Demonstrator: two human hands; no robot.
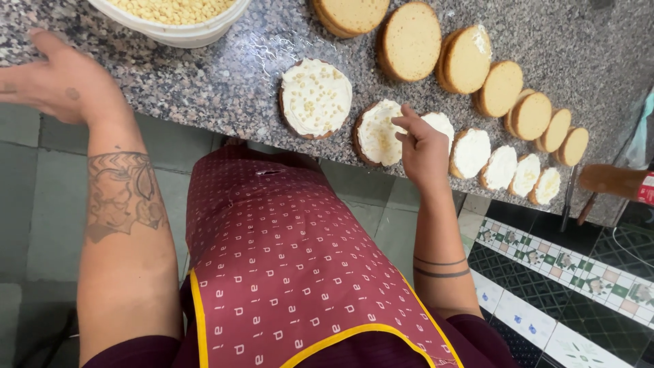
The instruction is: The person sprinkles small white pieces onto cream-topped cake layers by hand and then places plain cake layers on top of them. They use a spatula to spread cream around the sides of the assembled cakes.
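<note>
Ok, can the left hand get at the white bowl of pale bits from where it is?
Probably yes: the left hand lies open on the granite counter beside the white bowl, with nothing between them.

A bakery kitchen: granite counter point(204, 82) lined with cake rounds point(411, 41).

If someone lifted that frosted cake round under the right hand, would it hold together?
Probably soft: the frosted round looks like thin sponge, so it may bend or crumble. Its white topping looks wet, likely smearing onto the right hand. Lying flat on the counter, it shouldn't roll.
</note>
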